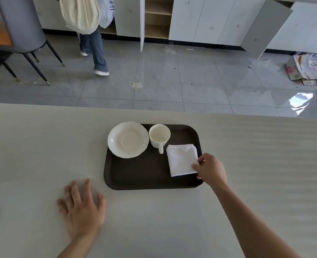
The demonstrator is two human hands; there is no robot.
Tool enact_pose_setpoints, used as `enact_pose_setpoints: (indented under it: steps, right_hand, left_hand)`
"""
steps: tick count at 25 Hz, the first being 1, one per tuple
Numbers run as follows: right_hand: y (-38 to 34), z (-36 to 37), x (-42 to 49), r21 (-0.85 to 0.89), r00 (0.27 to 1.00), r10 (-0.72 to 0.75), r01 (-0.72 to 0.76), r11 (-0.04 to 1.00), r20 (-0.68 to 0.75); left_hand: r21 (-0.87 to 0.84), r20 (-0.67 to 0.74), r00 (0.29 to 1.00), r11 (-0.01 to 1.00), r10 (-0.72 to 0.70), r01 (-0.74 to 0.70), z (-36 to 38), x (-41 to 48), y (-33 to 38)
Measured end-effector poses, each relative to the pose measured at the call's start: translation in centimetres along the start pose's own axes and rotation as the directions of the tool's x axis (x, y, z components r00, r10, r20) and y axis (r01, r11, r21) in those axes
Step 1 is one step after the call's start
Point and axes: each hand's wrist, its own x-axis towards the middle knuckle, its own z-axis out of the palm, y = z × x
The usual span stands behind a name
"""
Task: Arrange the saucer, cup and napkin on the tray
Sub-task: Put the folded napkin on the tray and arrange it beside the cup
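Right hand point(210, 169): my fingers pinch the near right corner of the napkin point(182, 159), thumb on top. I hold it by a corner so the folds stay together and I can square it up.
Napkin: folded white square, lying flat on the right side of the tray point(144, 175), slightly skewed, with its right edge close to the tray's rim. It sits just beside the cup's handle, not clearly touching it.
Cup point(159, 135): upright and empty at the back of the tray, handle pointing toward me. It stands on the tray itself, not on the saucer.
Saucer point(128, 139): back left of the tray, its rim reaching over the tray's left and far edges. It is just beside the cup; I cannot tell whether they touch.
Left hand point(81, 207): empty, fingers spread, palm down over the desk point(42, 146), near the tray's near left corner. It looks blurred, so I cannot tell whether it rests there. It holds nothing because the napkin needs only one hand.
Progress: all three things are on the tray. I judge what is left is letting go of the napkin, perhaps tidying.
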Motion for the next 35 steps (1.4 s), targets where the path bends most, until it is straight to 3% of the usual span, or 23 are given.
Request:
enact_pose_setpoints:
  steps: [8, 12, 15, 17, 21, 26, 35]
  right_hand:
    - [0.7, 0.2, 0.6, -0.073, 0.996, -0.091, 0.091, 0.993, 0.001]
    - [1.4, -0.3, 0.2, -0.034, 0.993, -0.1, 0.097, 0.995, -0.07]
    - [2.2, -0.9, -0.2, -0.061, 0.984, -0.154, 0.149, 0.987, -0.086]
    - [2.7, -1.1, -0.5, -0.1, 0.972, -0.232, 0.226, 0.969, -0.043]
    - [3.6, -1.0, -0.8, -0.131, 0.949, -0.314, 0.312, 0.941, 0.003]
    - [4.1, -0.4, -0.6, -0.227, 0.92, -0.392, 0.388, 0.893, 0.029]
    - [4.3, 0.3, 0.1, -0.305, 0.885, -0.464, 0.453, 0.838, 0.04]
  left_hand:
    - [-0.088, -0.03, 0.999, 0.995, 0.034, -0.036, -1.0, 0.6, 0.6]
    - [-0.168, -0.106, 0.95, 0.937, 0.293, -0.307, -2.2, 0.1, 4.5]
    - [-0.231, -0.167, 0.825, 0.793, 0.539, -0.564, -2.7, -1.0, 9.6]
    - [-0.271, -0.152, 0.77, 0.723, 0.62, -0.636, -2.9, -1.3, 13.2]
    - [-0.32, 0.044, 0.772, 0.741, 0.634, -0.59, -2.7, -1.3, 18.9]
    - [-0.171, 0.247, 0.753, 0.792, 0.61, -0.585, -1.0, -0.5, 21.1]
    - [-0.051, 0.16, 0.686, 0.7, 0.71, -0.713, -1.1, 0.3, 21.6]
